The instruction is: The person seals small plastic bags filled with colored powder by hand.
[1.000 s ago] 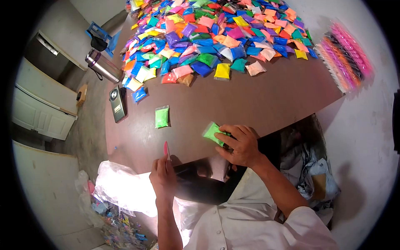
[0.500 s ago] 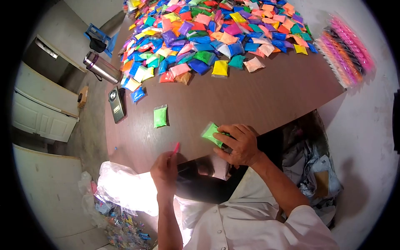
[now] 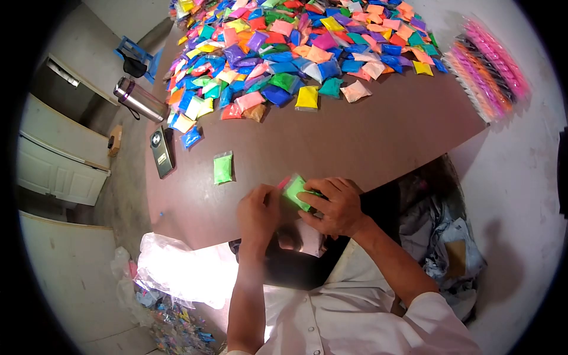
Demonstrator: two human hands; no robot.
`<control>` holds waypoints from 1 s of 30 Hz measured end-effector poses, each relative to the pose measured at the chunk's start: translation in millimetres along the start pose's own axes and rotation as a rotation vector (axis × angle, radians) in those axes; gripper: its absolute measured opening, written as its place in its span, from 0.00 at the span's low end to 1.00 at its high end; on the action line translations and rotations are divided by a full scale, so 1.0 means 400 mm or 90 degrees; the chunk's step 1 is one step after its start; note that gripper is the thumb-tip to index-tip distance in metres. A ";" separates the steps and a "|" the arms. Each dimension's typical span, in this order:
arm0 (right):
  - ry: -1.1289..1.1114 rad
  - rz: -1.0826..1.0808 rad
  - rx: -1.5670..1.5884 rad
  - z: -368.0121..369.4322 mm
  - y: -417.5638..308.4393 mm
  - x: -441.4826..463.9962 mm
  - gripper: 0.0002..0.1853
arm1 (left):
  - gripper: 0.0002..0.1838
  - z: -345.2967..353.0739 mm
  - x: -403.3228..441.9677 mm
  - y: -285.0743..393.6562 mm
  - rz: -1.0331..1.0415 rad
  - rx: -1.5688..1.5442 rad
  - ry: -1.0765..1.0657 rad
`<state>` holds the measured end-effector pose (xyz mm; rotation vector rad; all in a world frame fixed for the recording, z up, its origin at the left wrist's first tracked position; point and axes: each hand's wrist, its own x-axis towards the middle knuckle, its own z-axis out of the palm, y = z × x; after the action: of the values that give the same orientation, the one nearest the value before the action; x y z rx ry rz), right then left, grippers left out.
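Observation:
My right hand point(image 3: 337, 207) is closed on a small clear packet of bright green material point(image 3: 294, 190) at the table's front edge, fingers over its right side. Close on its left is my left hand point(image 3: 258, 212), closed with the fingertips pinched. A thin pink stick point(image 3: 284, 182) shows from those fingertips and meets the packet's upper left corner; whether it is in front of or behind the plastic I cannot tell. Another green packet point(image 3: 223, 168) lies flat on the table, to the upper left of both hands.
A heap of colourful packets point(image 3: 278, 65) covers the table's far part. A phone point(image 3: 161, 152) and a steel flask point(image 3: 140, 99) stand along the left edge. Bundles of wrapped colourful pieces point(image 3: 488, 71) lie at right. Clear plastic bags point(image 3: 177, 260) sit lower left.
My left hand has moved right and up, bringing the pink stick to the green packet. My right hand still holds that packet in nearly the same place.

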<state>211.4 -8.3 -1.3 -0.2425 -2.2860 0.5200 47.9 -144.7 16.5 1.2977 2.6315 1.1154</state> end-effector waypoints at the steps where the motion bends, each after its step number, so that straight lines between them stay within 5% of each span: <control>1: -0.003 0.004 0.002 0.000 0.001 -0.002 0.18 | 0.05 -0.001 0.006 0.000 -0.005 -0.020 0.012; 30: 0.011 0.009 -0.010 0.005 0.003 -0.008 0.21 | 0.06 -0.025 0.048 0.061 -0.031 -0.015 -0.086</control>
<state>211.9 -8.7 -5.2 -0.2703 -2.2744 0.5047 49.0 -127.5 44.1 1.2509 2.5305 1.0114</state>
